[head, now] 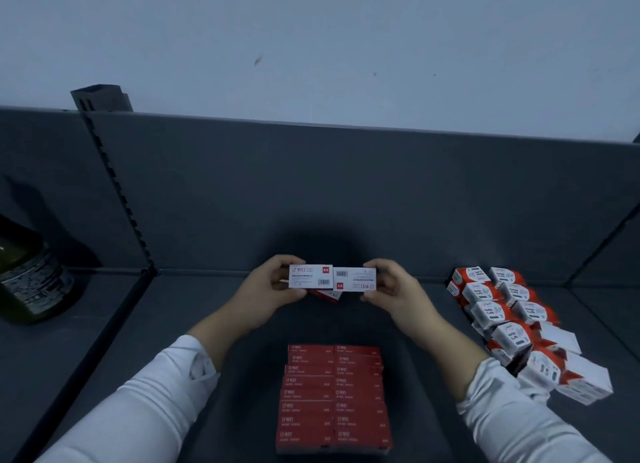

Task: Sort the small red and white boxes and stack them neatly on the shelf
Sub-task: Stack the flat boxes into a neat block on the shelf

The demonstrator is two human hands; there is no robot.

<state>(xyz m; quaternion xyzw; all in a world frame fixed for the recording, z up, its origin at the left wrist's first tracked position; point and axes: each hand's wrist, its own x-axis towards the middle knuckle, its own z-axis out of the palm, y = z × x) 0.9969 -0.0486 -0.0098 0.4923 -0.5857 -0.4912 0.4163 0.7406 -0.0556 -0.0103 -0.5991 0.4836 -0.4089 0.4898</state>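
Observation:
My left hand [266,289] grips a small white box with a red square [311,276], its white face toward me. My right hand [391,286] grips a second such box [355,279], turned upside down. The two boxes touch end to end above the dark grey shelf [207,324]. Just below them, part of a red box [325,294] shows; what holds it is hidden. Near the front of the shelf lie two neat columns of several red boxes [334,397], red sides up.
A loose pile of red and white paper-clip boxes [512,320] fills the right side of the shelf. A dark green bottle [31,275] stands in the bay to the left, beyond a slotted upright [117,185]. The shelf's grey back panel [346,192] rises behind my hands.

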